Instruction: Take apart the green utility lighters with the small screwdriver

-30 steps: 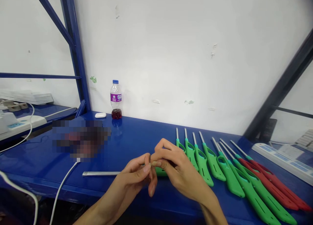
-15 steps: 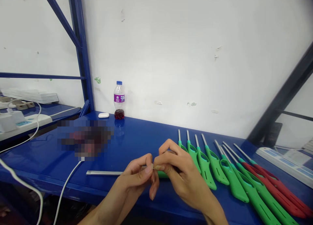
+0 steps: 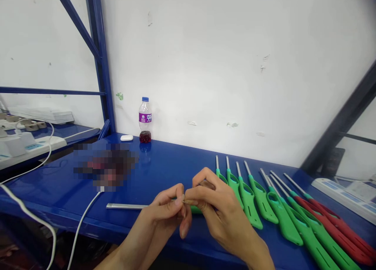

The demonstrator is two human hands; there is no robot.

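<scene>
Far left of the fingers there's one white power strip (image 3: pixel 44 144) with chunky plugs in it. Closer in, left of the fingers and a bit beyond them, one white cable (image 3: pixel 84 221) runs up to a pixelated thing (image 3: pixel 110 164), no clue what that is. Past that, beyond the fingers at the back of the blue desk (image 3: pixel 176 162): one small white case (image 3: pixel 127 137) and, just right of it, one bottle (image 3: pixel 145 121), upright, purple label, blue cap, dark red drink near the bottom.

Now the fingers. Left hand (image 3: pixel 167 207) has thumb and index pinched narrow, other fingers curled underneath. Right hand (image 3: pixel 219 207) is pinched just as narrow, and the tips of the two hands meet on one tiny thin piece (image 3: pixel 183 201), too small to identify. One utility lighter (image 3: pixel 127 206) lies crosswise right behind the fingers, metal tube poking out left, a bit of green handle showing between the hands.

Right of the fingers there's a fanned row on the desk: seven green lighters (image 3: pixel 249 205), the first partly hidden by the right hand, then two red lighters (image 3: pixel 335 219). All nine have tubes pointing away. Furthest right of the fingers, one more white power strip (image 3: pixel 346 199).
</scene>
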